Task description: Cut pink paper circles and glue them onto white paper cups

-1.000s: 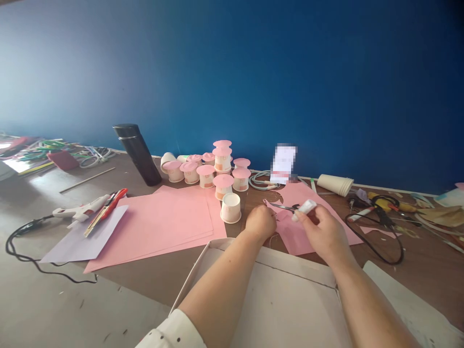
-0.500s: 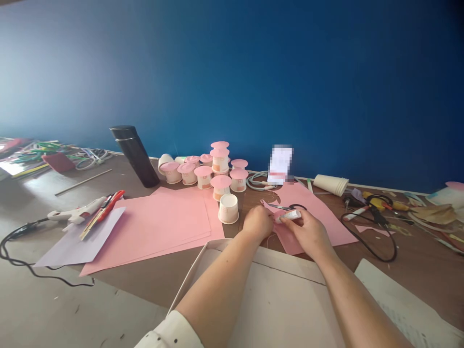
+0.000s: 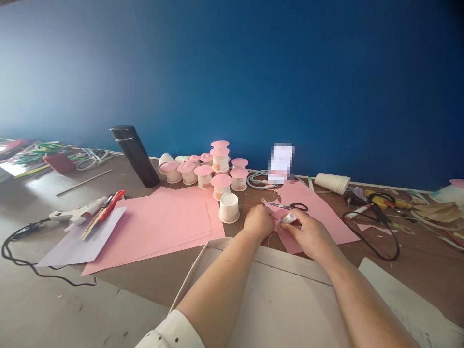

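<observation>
Brown tabletop spreads before you; take 12 o'clock as straight ahead. Nearest, beneath your forearms, lies a white box. Just past it, towards 12, your left hand is set low with its fingers drawn in beside a pink piece; you hide its fingertips, so I cannot tell whether they pinch it. Towards 1, your right hand holds a white tube between thumb and fingers, tilted above that piece; whether the two touch, I cannot tell. Beneath lies a cut-into pink sheet, with scissors on it, out of your grip.

At 12, beyond your left hand, one bare cup stands upside down. Behind it, several capped cups wear pink tops, some stacked. Measured against those, most of the row looks done, and the bare one lacks its top; the pink piece seems mid-work.

Stock is left, too: pink sheets lie flat at 11, and nested cups rest on their side at 1, near the blue wall. None of these nested cups shows a top.
</observation>
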Tool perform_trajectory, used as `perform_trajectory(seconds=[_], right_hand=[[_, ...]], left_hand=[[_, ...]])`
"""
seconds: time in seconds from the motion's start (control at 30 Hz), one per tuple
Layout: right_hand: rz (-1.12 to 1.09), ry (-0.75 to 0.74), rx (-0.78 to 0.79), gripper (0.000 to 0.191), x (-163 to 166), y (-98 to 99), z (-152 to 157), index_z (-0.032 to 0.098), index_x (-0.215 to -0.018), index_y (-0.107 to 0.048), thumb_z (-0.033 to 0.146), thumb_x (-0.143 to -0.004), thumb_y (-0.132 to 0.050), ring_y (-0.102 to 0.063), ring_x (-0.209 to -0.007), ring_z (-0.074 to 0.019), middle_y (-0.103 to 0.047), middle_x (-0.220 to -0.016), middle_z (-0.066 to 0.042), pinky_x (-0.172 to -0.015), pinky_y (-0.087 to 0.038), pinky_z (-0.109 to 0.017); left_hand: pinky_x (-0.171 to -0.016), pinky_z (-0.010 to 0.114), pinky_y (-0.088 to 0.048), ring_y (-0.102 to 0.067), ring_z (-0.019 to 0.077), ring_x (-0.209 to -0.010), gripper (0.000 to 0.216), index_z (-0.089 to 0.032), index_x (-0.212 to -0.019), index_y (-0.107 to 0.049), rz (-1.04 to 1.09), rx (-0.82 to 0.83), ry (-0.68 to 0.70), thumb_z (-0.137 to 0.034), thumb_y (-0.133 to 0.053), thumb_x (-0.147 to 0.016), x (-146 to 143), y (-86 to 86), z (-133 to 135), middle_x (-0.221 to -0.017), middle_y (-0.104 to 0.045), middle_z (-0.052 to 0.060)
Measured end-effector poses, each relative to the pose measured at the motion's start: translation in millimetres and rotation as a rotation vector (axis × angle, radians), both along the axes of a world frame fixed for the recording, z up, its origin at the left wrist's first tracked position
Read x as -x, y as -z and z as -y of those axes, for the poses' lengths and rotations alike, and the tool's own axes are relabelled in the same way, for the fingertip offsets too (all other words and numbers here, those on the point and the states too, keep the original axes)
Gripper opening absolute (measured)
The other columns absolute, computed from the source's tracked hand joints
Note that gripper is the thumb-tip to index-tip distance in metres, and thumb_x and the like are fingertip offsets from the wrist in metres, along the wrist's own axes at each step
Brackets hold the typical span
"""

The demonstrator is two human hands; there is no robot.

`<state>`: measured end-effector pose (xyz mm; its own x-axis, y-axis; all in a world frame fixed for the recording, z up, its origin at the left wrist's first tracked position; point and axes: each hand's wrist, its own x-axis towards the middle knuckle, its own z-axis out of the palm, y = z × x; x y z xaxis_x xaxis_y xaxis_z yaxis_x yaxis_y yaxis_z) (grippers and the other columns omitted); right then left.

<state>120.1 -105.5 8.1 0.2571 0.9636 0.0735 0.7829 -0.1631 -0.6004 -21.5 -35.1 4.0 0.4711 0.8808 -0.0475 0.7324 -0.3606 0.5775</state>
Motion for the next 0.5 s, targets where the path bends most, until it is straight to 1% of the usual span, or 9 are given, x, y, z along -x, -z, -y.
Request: perform_trajectory(seconds=[0.13,0.2,0.27,0.4,0.43,0.5], right_hand=[[0.049,-0.032,0.016,0.023,4,-4.2,3,0.031,-0.101,-0.066,0.034,-0.078,-0.063,-0.067,-0.076,-0.0236,-0.074,-0.083,0.001,-0.063,-0.045,-0.030],[0.072,-0.032,0.008,0.024,4,-3.7,4,0.030,-0.101,-0.066,0.035,-0.078,-0.063,-0.067,-0.075,-0.0243,-0.074,-0.082,0.000,-0.062,-0.045,-0.030],[0.085,0.028,-0.046,0.024,1,-3.4,4,0.027,-0.098,-0.065,0.041,-0.078,-0.062,-0.067,-0.073,-0.0252,-0.074,-0.082,-0.003,-0.061,-0.045,-0.031],[0.031,0.269,-0.296,0.033,-8,-3.9,3,0.023,-0.092,-0.061,0.054,-0.080,-0.058,-0.066,-0.077,-0.0261,-0.073,-0.086,-0.008,-0.062,-0.045,-0.032],[0.011,0.293,-0.328,0.033,-9,-3.3,3,0.023,-0.091,-0.060,0.054,-0.080,-0.058,-0.067,-0.078,-0.0259,-0.073,-0.087,-0.008,-0.063,-0.046,-0.032],[-0.018,0.272,-0.328,0.032,-9,-0.1,1,0.023,-0.090,-0.061,0.054,-0.079,-0.060,-0.066,-0.077,-0.0251,-0.073,-0.086,-0.007,-0.063,-0.046,-0.032]], left_hand=[[-0.060,0.025,-0.039,-0.062,0.0180,-0.075,0.027,-0.017,-0.083,-0.076,-0.009,0.016,-0.008,-0.016,-0.049,-0.083,0,0.9,0,-0.083,-0.071,0.010],[-0.061,0.024,-0.039,-0.062,0.0177,-0.074,0.027,-0.017,-0.083,-0.075,-0.014,0.025,-0.008,-0.016,-0.049,-0.084,-1,1.1,0,-0.083,-0.071,0.010],[-0.062,0.024,-0.040,-0.062,0.0173,-0.074,0.026,-0.017,-0.082,-0.075,-0.013,0.031,-0.012,-0.015,-0.049,-0.084,-1,0.9,0,-0.083,-0.071,0.010],[-0.066,0.024,-0.042,-0.062,0.0170,-0.077,0.025,-0.017,-0.084,-0.075,-0.010,0.041,-0.030,-0.015,-0.050,-0.085,-1,0.9,0,-0.086,-0.071,0.010],[-0.066,0.024,-0.042,-0.063,0.0172,-0.077,0.025,-0.017,-0.083,-0.075,-0.009,0.036,-0.030,-0.015,-0.050,-0.085,-1,1.4,0,-0.086,-0.071,0.010],[-0.066,0.025,-0.042,-0.063,0.0180,-0.077,0.026,-0.016,-0.081,-0.074,-0.004,0.016,-0.022,-0.015,-0.049,-0.085,-1,3.2,0,-0.084,-0.071,0.011]])
